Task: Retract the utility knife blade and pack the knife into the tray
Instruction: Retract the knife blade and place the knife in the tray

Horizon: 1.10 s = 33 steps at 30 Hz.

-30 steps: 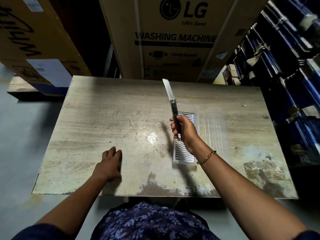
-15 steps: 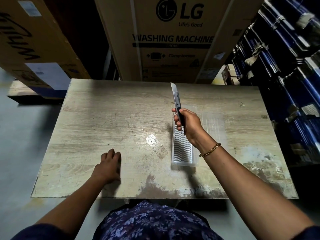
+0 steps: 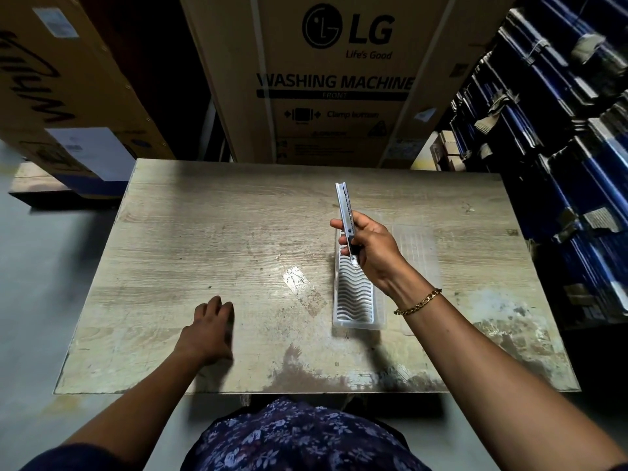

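One hand works the utility knife [image 3: 346, 212], no blade showing.
My right grip [image 3: 368, 248] wraps its handle above the tray [image 3: 353, 300]; left hand [image 3: 209, 329] rests flat, empty, bracing the bench [image 3: 204, 232].

The counter [image 3: 204, 232] lies bare from nine to twelve o'clock of the tray [image 3: 356, 300], with only the left hand [image 3: 207, 331] resting at eight. At three o'clock a clear lid [image 3: 416, 243] lies just beside the tray, and the right hand [image 3: 373, 249] holding the knife [image 3: 345, 212] hangs over the tray's far end.
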Each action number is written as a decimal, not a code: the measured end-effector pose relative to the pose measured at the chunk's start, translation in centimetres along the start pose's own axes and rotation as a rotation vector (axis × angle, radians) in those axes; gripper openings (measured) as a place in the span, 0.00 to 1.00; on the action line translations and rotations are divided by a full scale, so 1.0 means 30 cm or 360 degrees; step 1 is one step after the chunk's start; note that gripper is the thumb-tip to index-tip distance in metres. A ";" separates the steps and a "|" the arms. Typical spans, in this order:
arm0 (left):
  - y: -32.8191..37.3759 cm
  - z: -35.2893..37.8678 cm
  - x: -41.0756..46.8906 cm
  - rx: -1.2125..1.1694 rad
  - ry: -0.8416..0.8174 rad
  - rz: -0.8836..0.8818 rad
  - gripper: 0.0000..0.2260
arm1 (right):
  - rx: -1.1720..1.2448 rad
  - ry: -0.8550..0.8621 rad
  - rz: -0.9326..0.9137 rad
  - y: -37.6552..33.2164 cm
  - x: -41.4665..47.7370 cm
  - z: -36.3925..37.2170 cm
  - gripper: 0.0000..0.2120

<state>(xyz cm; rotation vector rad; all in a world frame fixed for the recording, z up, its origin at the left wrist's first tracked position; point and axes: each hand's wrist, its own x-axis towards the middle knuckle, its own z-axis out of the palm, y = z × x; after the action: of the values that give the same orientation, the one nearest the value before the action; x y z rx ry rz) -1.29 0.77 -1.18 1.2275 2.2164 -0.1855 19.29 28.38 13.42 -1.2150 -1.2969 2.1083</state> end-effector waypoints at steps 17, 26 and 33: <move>0.085 -0.056 -0.007 0.0092 0.0007 -0.0119 0.30 | -0.2697 -0.0262 -0.0277 0.108 -0.089 -0.135 0.35; 0.249 -0.036 0.059 -0.0028 -0.0062 0.0089 0.40 | -0.1658 0.0056 -0.0045 0.126 -0.108 -0.210 0.28; 0.236 0.008 0.051 0.0054 -0.0160 0.0126 0.48 | 0.0566 0.0086 0.0254 0.116 -0.143 -0.161 0.27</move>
<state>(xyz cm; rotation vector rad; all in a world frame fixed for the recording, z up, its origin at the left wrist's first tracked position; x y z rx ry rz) 3.95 5.79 -1.10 1.2933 2.0823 -0.2485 26.03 26.24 11.51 -1.2389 -0.7782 2.2751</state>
